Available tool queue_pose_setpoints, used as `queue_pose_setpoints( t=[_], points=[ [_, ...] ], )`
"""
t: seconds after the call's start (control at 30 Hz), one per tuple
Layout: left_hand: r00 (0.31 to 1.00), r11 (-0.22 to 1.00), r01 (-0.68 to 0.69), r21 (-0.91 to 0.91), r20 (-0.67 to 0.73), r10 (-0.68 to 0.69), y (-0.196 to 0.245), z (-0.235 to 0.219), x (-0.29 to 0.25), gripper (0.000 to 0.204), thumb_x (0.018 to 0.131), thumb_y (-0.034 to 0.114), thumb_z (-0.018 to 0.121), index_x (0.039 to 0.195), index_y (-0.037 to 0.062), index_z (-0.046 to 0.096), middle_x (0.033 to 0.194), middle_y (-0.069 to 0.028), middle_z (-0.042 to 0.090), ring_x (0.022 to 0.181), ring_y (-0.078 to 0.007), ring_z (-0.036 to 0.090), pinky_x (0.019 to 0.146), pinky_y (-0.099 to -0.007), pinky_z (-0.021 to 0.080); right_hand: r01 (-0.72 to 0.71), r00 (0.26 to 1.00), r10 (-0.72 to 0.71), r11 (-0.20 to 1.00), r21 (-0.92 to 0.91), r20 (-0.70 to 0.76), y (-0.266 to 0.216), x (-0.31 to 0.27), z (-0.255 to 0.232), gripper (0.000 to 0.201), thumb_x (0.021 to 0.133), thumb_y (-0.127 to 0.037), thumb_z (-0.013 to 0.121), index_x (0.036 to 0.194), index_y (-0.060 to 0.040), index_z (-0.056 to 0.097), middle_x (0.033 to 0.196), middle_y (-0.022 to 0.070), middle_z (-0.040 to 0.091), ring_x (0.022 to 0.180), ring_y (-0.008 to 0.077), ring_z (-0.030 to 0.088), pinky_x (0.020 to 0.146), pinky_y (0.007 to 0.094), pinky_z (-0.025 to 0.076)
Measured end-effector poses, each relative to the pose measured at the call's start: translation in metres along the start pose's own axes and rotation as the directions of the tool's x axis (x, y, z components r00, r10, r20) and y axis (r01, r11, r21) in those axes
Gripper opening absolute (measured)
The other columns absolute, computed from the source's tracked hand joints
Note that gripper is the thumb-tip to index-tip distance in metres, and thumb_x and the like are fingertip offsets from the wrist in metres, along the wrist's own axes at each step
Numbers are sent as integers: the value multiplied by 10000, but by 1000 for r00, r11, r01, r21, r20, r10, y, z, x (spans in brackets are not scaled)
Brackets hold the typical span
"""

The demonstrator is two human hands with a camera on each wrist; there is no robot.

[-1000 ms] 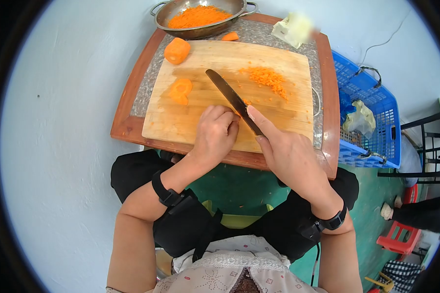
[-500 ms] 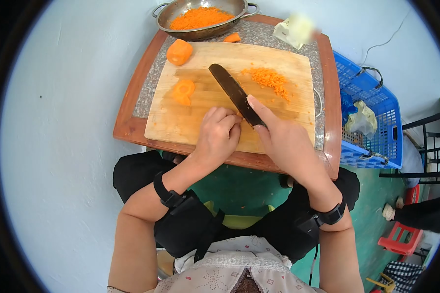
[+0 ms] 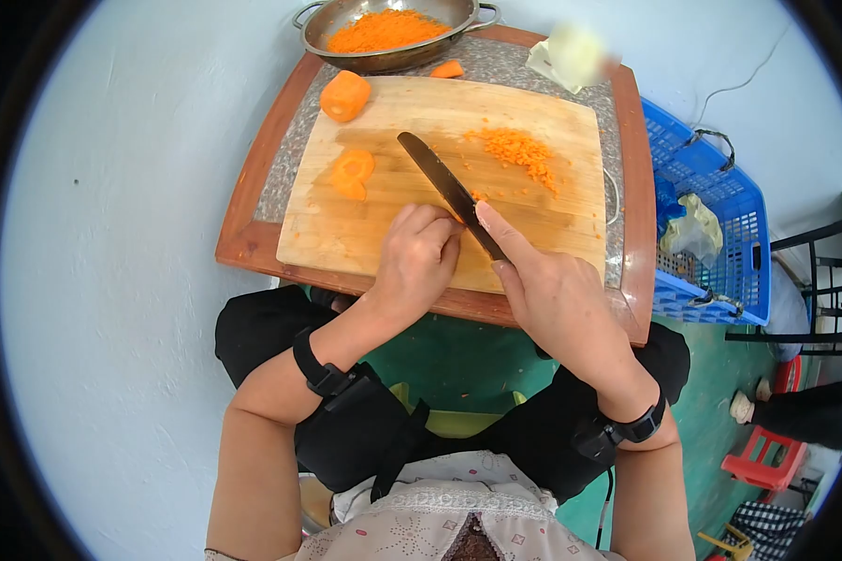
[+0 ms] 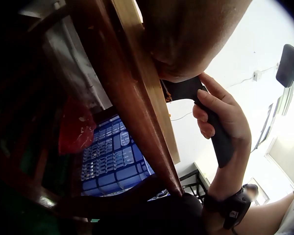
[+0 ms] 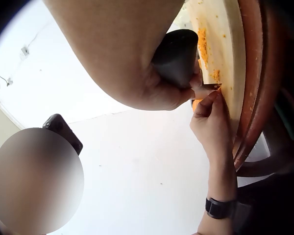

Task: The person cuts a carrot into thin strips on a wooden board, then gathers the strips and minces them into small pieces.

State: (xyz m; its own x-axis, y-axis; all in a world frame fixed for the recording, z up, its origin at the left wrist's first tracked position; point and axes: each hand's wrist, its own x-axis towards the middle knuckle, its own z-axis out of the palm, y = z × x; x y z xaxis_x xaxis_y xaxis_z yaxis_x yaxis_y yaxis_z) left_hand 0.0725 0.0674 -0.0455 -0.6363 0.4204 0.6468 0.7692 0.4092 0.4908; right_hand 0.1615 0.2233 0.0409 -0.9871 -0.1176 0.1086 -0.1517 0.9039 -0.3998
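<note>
My right hand (image 3: pixel 557 290) grips a dark-bladed kitchen knife (image 3: pixel 430 172), its forefinger and thumb up at the blade; the black handle (image 4: pixel 219 144) shows in the left wrist view. Beside the blade, my left hand (image 3: pixel 413 251) has its fingers bent on the wooden cutting board (image 3: pixel 307 229), pinching a small carrot piece (image 5: pixel 218 90) mostly hidden beneath the fingertips. Beyond the knife lies a pile of finely chopped carrot (image 3: pixel 519 155). Carrot slices (image 3: pixel 352 173) overlap on the board's left side, and a thick carrot chunk (image 3: pixel 344 96) sits at its far left corner.
Behind the board stands a two-handled metal pan (image 3: pixel 393 64) of chopped carrot, with a carrot piece (image 3: pixel 447 69) near it. A pale wrapper (image 3: pixel 566 61) lies at the table's far right. Right of the table is a blue plastic basket (image 3: pixel 753 238).
The knife blade leaned over to show its broad face half a second ago, and now stands steeper, with my right hand turned slightly. My left hand keeps nearly the same spot.
</note>
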Motion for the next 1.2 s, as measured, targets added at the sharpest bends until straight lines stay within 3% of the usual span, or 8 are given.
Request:
queue_pose_setpoints(
  t=[0.13,0.3,0.43,0.53,0.7,0.83,1.03,1.2],
  points=[
    [1000,999,10,47,23,-11,2,-2,-1,129,681,-76,706,790,-20,665,825,-125,630,768,-303,579,638,-396,471,38,999,-36,990,-138,14,-4,4,16,560,877,-109,586,1419,-86,449,589,159,609,537,308,642,517,437,520],
    [999,993,-34,114,12,32,1,-3,-2,128,691,-47,720,786,17,662,807,-104,636,762,-296,573,660,-393,445,-16,999,18,999,47,-36,7,20,15,562,887,-110,587,1428,-95,434,599,189,607,555,356,632,534,465,512],
    [998,997,61,44,-6,-61,-5,0,-3,130,696,-26,736,785,35,665,781,-96,642,769,-290,574,682,-384,436,-104,994,110,980,170,-24,8,14,2,550,894,-97,600,1422,-156,458,656,222,594,600,412,600,586,481,482],
    [994,992,109,62,14,-110,-2,-3,-2,113,699,-14,736,773,43,673,769,-85,642,785,-279,574,693,-379,427,-24,999,27,992,122,-22,2,6,-9,559,881,-102,602,1419,-99,447,598,194,607,537,382,613,528,473,504],
    [987,987,151,50,40,-153,0,-4,-2,93,701,-33,732,767,11,684,810,-100,664,800,-284,587,725,-368,466,-40,999,39,997,71,13,-4,0,-6,566,886,-94,604,1428,-145,450,624,198,601,570,388,609,564,477,496],
    [987,988,151,38,42,-152,-2,-4,-2,90,701,-30,729,773,7,691,813,-98,665,818,-280,586,742,-362,473,-48,998,46,997,56,34,-3,0,-3,576,885,-89,609,1434,-160,448,640,188,607,586,386,612,574,475,495],
    [992,989,107,103,54,-113,0,-6,-2,98,701,-33,720,785,8,692,837,-96,667,812,-286,575,715,-375,457,50,999,-50,997,-61,2,-2,8,21,571,878,-109,575,1431,-90,436,590,170,609,529,347,629,514,454,517],
    [999,997,45,61,16,-47,-3,-4,-5,83,722,-31,705,791,13,688,854,-96,665,824,-280,573,724,-369,455,-34,998,39,996,87,-54,9,19,14,556,891,-115,578,1428,-98,438,604,195,608,544,370,623,531,469,509]
  ],
)
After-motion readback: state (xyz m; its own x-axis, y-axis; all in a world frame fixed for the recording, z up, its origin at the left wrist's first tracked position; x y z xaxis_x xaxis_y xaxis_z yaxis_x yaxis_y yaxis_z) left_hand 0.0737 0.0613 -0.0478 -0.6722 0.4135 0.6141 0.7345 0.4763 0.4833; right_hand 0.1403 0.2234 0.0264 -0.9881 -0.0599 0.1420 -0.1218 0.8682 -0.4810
